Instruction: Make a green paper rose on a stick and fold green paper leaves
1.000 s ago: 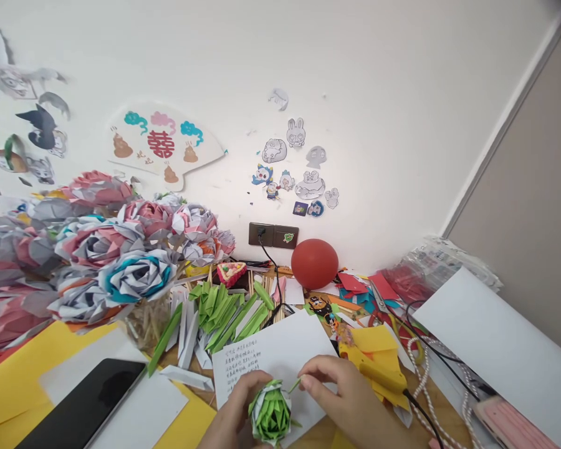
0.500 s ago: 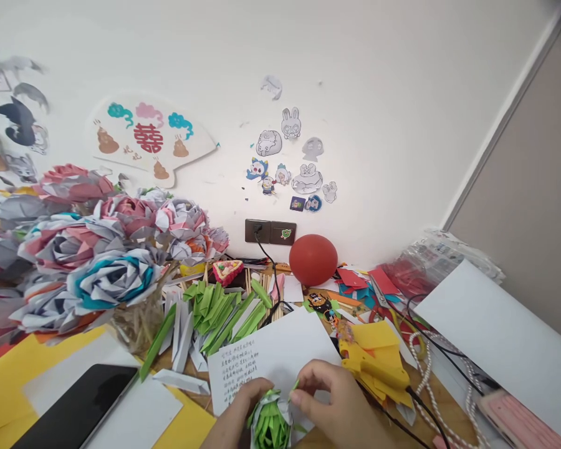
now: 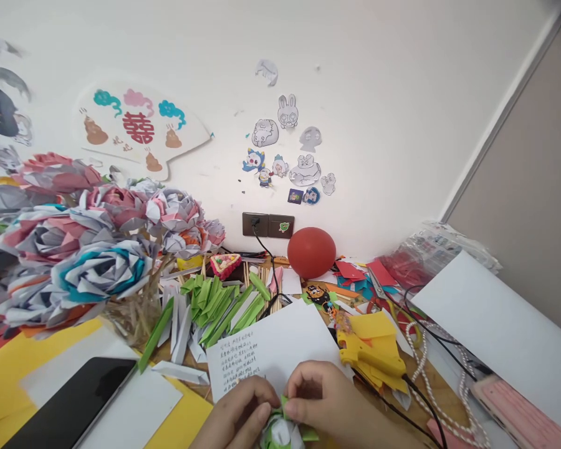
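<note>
Both hands meet at the bottom edge over a green and white folded paper flower (image 3: pixel 283 431), partly cut off by the frame. My left hand (image 3: pixel 236 415) wraps around its left side with curled fingers. My right hand (image 3: pixel 325 402) pinches a green strip at the flower's top between thumb and fingers. Under the hands lies a white sheet with handwriting (image 3: pixel 266 352).
A bunch of paper roses (image 3: pixel 84 249) stands at left, with green folded strips (image 3: pixel 215 305) beside it. A black phone (image 3: pixel 70 402) lies on white and yellow paper. A yellow glue gun (image 3: pixel 371 355), a red balloon (image 3: pixel 311 252), scissors and coloured scraps sit behind.
The hands and flower have dropped lower in view, so less of the flower shows. My right fingers have closed in onto the flower's top. The camera has shifted slightly right.
</note>
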Available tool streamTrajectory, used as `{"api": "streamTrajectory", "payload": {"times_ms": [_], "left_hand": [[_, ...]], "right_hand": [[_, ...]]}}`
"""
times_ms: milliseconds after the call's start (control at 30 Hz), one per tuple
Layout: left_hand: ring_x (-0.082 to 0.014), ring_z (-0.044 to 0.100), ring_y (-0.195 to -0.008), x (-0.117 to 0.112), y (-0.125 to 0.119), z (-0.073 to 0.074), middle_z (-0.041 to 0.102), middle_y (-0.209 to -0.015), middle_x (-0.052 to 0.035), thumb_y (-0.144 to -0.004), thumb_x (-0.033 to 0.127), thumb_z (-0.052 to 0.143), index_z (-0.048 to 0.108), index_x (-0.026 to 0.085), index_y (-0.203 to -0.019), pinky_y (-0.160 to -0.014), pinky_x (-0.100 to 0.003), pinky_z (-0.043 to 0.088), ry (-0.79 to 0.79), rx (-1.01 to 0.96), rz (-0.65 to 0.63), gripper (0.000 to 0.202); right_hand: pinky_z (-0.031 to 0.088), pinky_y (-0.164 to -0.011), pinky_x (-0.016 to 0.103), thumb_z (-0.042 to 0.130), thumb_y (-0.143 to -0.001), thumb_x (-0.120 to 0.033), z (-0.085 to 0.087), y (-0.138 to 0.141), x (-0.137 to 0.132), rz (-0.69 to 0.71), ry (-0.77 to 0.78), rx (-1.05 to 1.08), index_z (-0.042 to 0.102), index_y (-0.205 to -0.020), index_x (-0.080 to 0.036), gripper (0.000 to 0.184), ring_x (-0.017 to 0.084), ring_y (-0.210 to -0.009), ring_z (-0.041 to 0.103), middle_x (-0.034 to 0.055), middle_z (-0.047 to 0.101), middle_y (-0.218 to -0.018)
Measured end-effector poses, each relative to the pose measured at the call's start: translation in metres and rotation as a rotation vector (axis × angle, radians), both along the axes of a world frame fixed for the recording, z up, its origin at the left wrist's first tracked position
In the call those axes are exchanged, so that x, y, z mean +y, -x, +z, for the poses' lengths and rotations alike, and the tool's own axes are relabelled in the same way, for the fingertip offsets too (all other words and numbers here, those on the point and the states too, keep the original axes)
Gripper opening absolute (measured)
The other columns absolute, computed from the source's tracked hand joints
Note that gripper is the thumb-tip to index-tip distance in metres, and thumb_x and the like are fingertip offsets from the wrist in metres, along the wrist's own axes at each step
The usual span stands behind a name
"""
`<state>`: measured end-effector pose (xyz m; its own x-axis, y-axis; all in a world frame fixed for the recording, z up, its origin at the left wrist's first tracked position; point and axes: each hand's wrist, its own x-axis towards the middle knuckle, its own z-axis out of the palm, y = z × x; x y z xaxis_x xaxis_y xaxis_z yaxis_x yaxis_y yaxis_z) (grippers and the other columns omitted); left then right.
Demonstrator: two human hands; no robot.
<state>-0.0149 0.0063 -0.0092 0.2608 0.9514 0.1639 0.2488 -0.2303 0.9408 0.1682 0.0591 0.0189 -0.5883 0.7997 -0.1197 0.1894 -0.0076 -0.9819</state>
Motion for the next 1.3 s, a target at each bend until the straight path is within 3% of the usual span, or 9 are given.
{"api": "streamTrajectory", "payload": {"times_ms": [100,200,500,767,900,1033,1167,1300], "left_hand": [[-0.0175,0.055,-0.075,0.003,0.0,-0.001,0.062,-0.08,-0.0035,-0.088,0.053,0.042,0.062,0.02,-0.09,-0.068,-0.024,0.042,0.047,0.014,-0.007,0.039],[-0.018,0.056,-0.076,0.004,0.0,0.001,0.064,-0.08,-0.0042,-0.087,0.054,0.045,0.066,0.019,-0.086,-0.07,-0.024,0.042,0.058,-0.009,-0.043,0.041],[-0.012,0.048,-0.062,0.006,-0.002,-0.012,0.055,-0.066,0.0004,-0.073,0.052,0.066,0.061,0.015,-0.071,-0.058,-0.022,0.036,0.207,-0.333,-0.156,0.038],[-0.0097,0.04,-0.058,0.004,-0.007,0.007,0.045,-0.064,0.0041,-0.067,0.059,0.068,0.052,0.017,-0.071,-0.056,-0.022,0.031,0.275,-0.36,-0.192,0.046],[-0.0099,0.043,-0.059,0.006,-0.007,0.007,0.047,-0.064,0.0039,-0.063,0.058,0.072,0.051,0.017,-0.069,-0.056,-0.022,0.034,0.279,-0.387,-0.174,0.046],[-0.009,0.043,-0.056,0.006,-0.006,0.003,0.049,-0.06,0.0045,-0.062,0.058,0.073,0.052,0.016,-0.067,-0.054,-0.021,0.033,0.306,-0.341,-0.108,0.047],[-0.0086,0.042,-0.053,0.005,-0.007,0.007,0.048,-0.058,0.0048,-0.058,0.061,0.072,0.052,0.016,-0.064,-0.053,-0.022,0.032,0.318,-0.27,-0.06,0.05],[-0.0091,0.042,-0.051,0.004,-0.007,0.011,0.048,-0.055,0.005,-0.059,0.058,0.072,0.053,0.016,-0.063,-0.051,-0.022,0.032,0.323,-0.189,-0.024,0.046]], "right_hand": [[0.038,-0.061,0.024,0.072,-0.06,-0.041,-0.003,0.0,-0.001,0.017,-0.076,0.029,0.058,-0.063,-0.016,0.029,0.012,-0.065,0.048,-0.0016,0.051,-0.069],[0.038,-0.063,0.025,0.074,-0.061,-0.045,-0.006,0.0,-0.001,0.026,-0.124,0.048,0.061,-0.062,-0.015,0.032,0.013,-0.067,0.048,-0.0014,0.05,-0.071],[0.037,-0.057,0.022,0.079,-0.057,-0.046,-0.005,0.0,-0.007,0.113,0.042,0.117,0.062,-0.066,-0.014,0.037,0.01,-0.061,0.047,-0.0024,0.054,-0.063],[0.035,-0.055,0.022,0.078,-0.058,-0.047,-0.002,0.002,-0.011,0.06,0.065,0.127,0.06,-0.067,-0.015,0.038,0.01,-0.058,0.046,-0.003,0.054,-0.063],[0.035,-0.052,0.022,0.074,-0.06,-0.051,-0.002,0.006,-0.014,0.014,0.07,0.104,0.055,-0.067,-0.016,0.041,0.009,-0.055,0.044,-0.0036,0.051,-0.06],[0.035,-0.054,0.022,0.072,-0.061,-0.046,-0.002,0.007,-0.014,-0.01,0.069,0.084,0.052,-0.066,-0.016,0.036,0.009,-0.055,0.042,-0.0049,0.048,-0.058],[0.036,-0.056,0.023,0.073,-0.06,-0.034,0.0,0.002,-0.012,0.059,0.082,0.074,0.057,-0.07,-0.016,0.026,0.01,-0.058,0.045,-0.0038,0.053,-0.063],[0.035,-0.055,0.022,0.068,-0.061,-0.022,0.002,0.0,-0.012,0.05,0.01,-0.016,0.06,-0.068,-0.016,0.012,0.009,-0.056,0.044,-0.0048,0.053,-0.06]]}}
